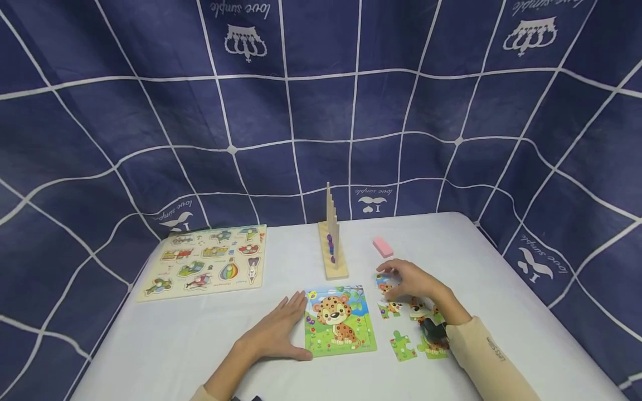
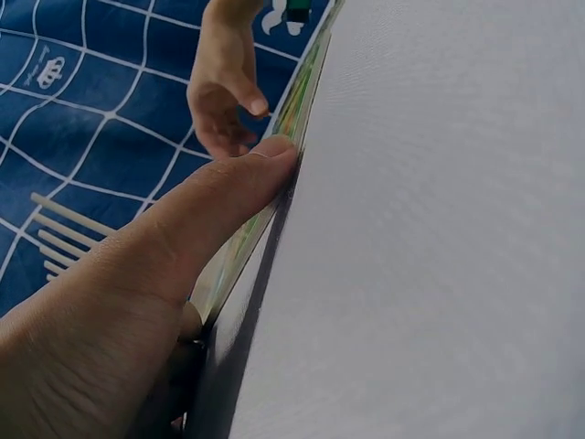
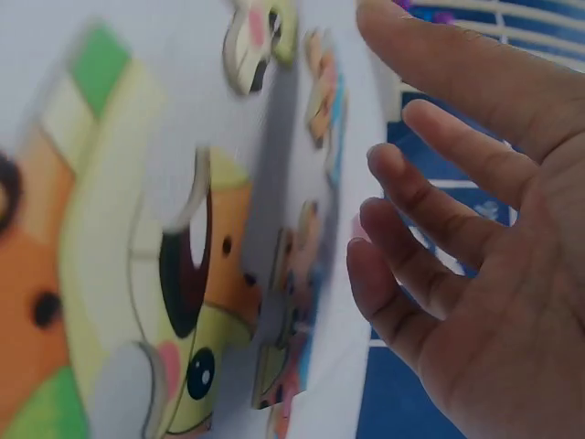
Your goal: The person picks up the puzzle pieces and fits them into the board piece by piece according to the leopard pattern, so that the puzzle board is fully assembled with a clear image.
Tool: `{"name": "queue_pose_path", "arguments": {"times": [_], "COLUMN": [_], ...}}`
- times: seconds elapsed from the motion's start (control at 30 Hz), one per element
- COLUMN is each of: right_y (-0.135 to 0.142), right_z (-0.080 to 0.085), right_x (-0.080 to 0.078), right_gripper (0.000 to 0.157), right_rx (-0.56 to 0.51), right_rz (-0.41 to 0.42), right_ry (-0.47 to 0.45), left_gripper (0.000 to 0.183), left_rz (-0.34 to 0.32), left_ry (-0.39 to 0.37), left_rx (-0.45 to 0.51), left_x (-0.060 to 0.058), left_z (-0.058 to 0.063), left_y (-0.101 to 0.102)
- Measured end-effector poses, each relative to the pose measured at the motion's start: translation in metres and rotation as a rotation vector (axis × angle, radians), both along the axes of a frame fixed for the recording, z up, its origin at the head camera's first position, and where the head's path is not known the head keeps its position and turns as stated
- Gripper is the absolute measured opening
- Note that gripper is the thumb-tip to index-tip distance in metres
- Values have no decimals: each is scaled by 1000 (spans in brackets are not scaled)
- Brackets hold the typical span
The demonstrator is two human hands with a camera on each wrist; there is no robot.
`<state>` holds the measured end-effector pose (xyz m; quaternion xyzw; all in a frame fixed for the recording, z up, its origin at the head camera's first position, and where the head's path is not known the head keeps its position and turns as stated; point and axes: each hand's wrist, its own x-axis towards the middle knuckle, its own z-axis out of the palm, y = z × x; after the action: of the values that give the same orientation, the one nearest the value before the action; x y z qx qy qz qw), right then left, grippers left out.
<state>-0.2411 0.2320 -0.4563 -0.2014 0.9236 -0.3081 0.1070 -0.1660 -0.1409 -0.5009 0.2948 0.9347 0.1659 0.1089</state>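
Observation:
A square leopard picture board [image 1: 341, 323] lies flat on the table. Along its left side my left hand [image 1: 279, 332] rests with fingers extended, and the thumb [image 2: 247, 174] touches the board's edge in the left wrist view. My right hand [image 1: 411, 278] hovers over several loose jigsaw pieces to the board's right, fingers spread and nothing visible in its grasp. Closest to it is a blue piece [image 1: 383, 283], partly covered by the hand. A green piece [image 1: 403, 346] and a leopard piece [image 1: 390, 309] lie nearer the board; other pieces are partly hidden under the right wrist.
A wooden stand with upright pegs and purple beads [image 1: 333, 250] stands behind the board. A pink block [image 1: 383, 247] lies right of it. At the left is a vehicle peg puzzle board [image 1: 205, 264]. A blue checked curtain [image 1: 321, 111] hangs behind the white table.

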Motion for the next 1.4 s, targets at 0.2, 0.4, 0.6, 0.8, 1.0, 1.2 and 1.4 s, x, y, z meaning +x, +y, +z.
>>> {"name": "queue_pose_path", "arguments": {"times": [0.2, 0.4, 0.6, 0.8, 1.0, 1.2, 1.4], "right_y": [6, 6, 6, 6, 7, 11, 9], "right_z": [-9, -14, -17, -17, -17, -17, -8], "right_x": [-15, -21, -22, -23, -24, -26, -23], "right_gripper": [56, 49, 44, 39, 38, 39, 36], "right_rx": [21, 23, 30, 47, 46, 20, -30], "right_rz": [4, -31, -62, -66, -30, -14, 31], "right_ry": [-29, -59, -78, -84, -60, -68, -24], "left_gripper": [127, 127, 127, 128, 128, 128, 129], "left_rz": [-3, 2, 3, -2, 0, -1, -2], "left_ry": [-2, 5, 9, 28, 17, 17, 28], "left_rx": [10, 7, 9, -4, -3, -10, -19], "left_x": [-1, 0, 3, 2, 1, 1, 1], "left_z": [-2, -3, -4, -4, -4, -4, -3], "left_y": [0, 0, 0, 0, -1, -1, -1]}}
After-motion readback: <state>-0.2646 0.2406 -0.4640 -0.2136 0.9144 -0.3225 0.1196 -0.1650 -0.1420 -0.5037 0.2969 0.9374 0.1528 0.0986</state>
